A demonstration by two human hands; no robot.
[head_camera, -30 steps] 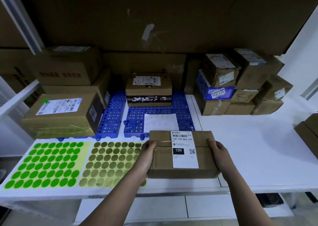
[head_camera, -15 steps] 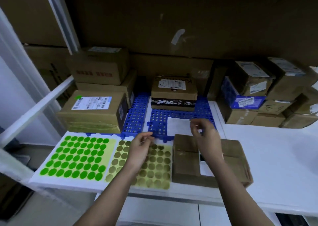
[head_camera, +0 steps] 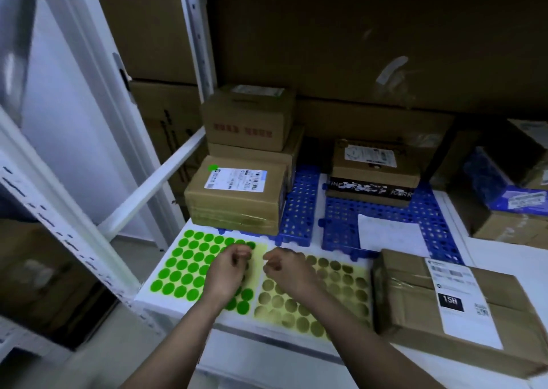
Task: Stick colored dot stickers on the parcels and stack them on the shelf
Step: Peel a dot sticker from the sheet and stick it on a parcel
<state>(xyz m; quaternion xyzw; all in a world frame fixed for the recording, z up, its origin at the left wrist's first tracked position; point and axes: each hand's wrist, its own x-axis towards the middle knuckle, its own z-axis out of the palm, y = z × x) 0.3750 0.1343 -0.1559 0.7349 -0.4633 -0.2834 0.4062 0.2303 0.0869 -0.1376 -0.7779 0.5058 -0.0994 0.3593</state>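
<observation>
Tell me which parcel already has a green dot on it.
The left front parcel, beside the green sticker sheet: a green dot sits at its label's top-left corner. The 15H parcel at right shows none.

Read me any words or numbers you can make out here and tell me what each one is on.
"15H": black patch on the white label of the near parcel.
"RIE" and "KRR": partial letters on the black tape band of the middle box.
Red print on the top left box: blurred.
Shipping label on the green-dotted box: too small.
</observation>
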